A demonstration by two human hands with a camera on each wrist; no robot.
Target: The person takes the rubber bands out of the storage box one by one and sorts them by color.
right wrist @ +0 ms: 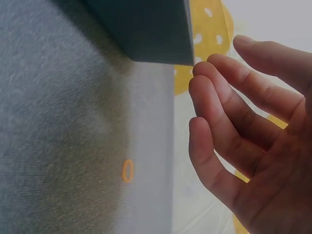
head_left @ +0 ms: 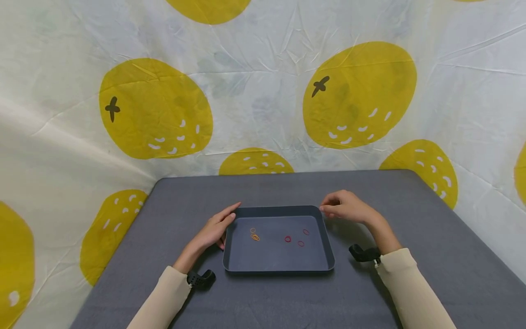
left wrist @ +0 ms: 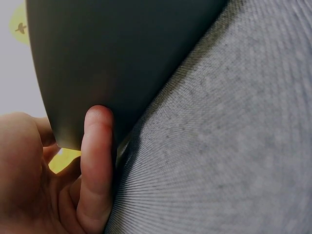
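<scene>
A grey cloth-covered surface (head_left: pixel 279 299) stands against a white hanging (head_left: pixel 259 105) printed with big yellow fruit. Midway across it sits a dark tray (head_left: pixel 279 265), with orange bands (head_left: pixel 255 238) lying left inside and three red bands (head_left: pixel 287 241) right of centre. The left hand (head_left: pixel 211 230) has its grip on the tray's left wall; the right hand (head_left: pixel 348 206), grip released (fingers loosely bent), hovers beside the far right corner. Another orange band (right wrist: pixel 124 171) lies on the cloth.

L hand (head_left: pixel 210 230) holds tray (head_left: pixel 279 264), R hand (head_left: pixel 347 208) nr its far-R corner, orange rings (head_left: pixel 256 237) & red rings (head_left: pixel 288 236) inside.
</scene>
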